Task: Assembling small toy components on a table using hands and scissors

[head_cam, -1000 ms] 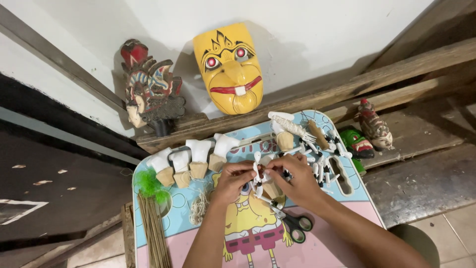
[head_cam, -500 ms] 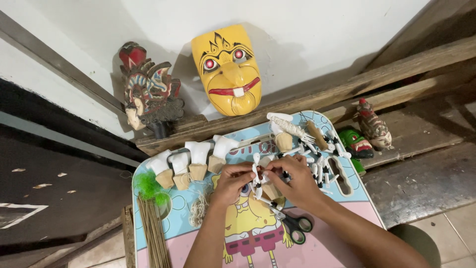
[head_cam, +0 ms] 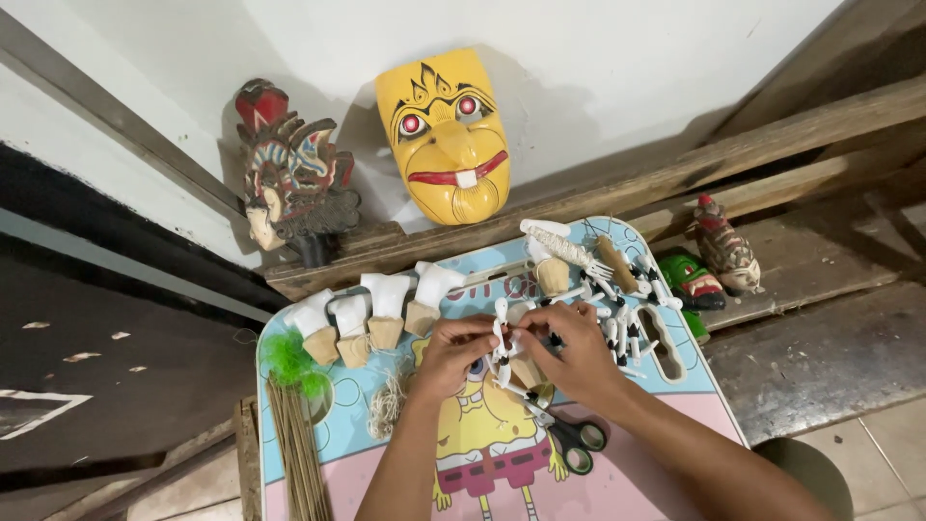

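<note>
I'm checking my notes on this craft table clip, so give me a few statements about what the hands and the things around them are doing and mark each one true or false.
1. Both the left hand and the right hand are on a small white puppet piece over the cartoon-printed table. True.
2. The scissors are held in the right hand. False: they lie on the table, just below the hands.
3. A yellow mask leans against the wall behind the table. True.
4. The bundle of thin sticks lies at the right edge of the table. False: it is at the left edge, below a green tuft.
5. A row of white-and-wood pieces stands left of the hands. True.
</note>
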